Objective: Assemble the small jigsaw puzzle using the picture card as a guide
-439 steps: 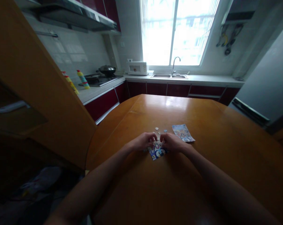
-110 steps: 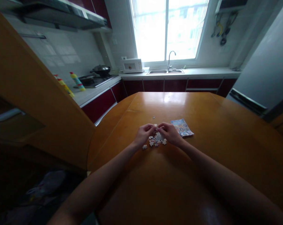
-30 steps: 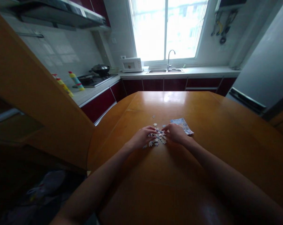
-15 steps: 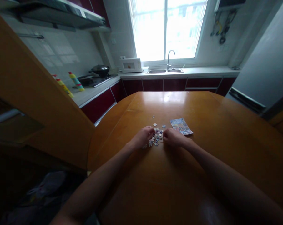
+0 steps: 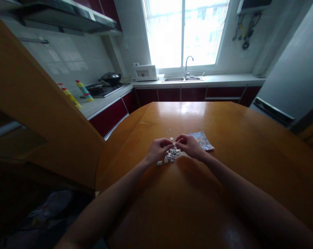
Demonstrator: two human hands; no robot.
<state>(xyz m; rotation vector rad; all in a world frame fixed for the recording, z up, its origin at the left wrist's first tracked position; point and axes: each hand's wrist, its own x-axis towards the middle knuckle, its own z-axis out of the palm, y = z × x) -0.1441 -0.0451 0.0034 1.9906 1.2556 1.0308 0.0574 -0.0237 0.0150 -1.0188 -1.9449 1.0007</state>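
A loose heap of small jigsaw puzzle pieces point(image 5: 172, 155) lies on the wooden table, some pale side up. Above its far edge my two hands come close together, fingertips almost meeting. My left hand point(image 5: 156, 150) is curled, thumb and fingers pinched at a puzzle piece point(image 5: 174, 144). From the other side my right hand point(image 5: 189, 145) pinches at the same small spot; its fingers partly cover what it holds. Single pieces lie apart: one puzzle piece point(image 5: 169, 130) farther off, another point(image 5: 171, 138) just beyond the fingertips, and a small cluster point(image 5: 159, 163) below my left wrist.
A printed picture sheet point(image 5: 204, 141) lies beside my right hand, partly behind it. The round-cornered wooden table point(image 5: 223, 124) fills the middle. Beyond stand a counter with a sink point(image 5: 182, 79), a microwave point(image 5: 145, 72), a stove with a wok point(image 5: 111, 78), and bottles point(image 5: 84, 90).
My right hand has lifted and moved slightly away from me and left, and both hands' fingertips have come together over the pile. The cluster near my left wrist is now more exposed.
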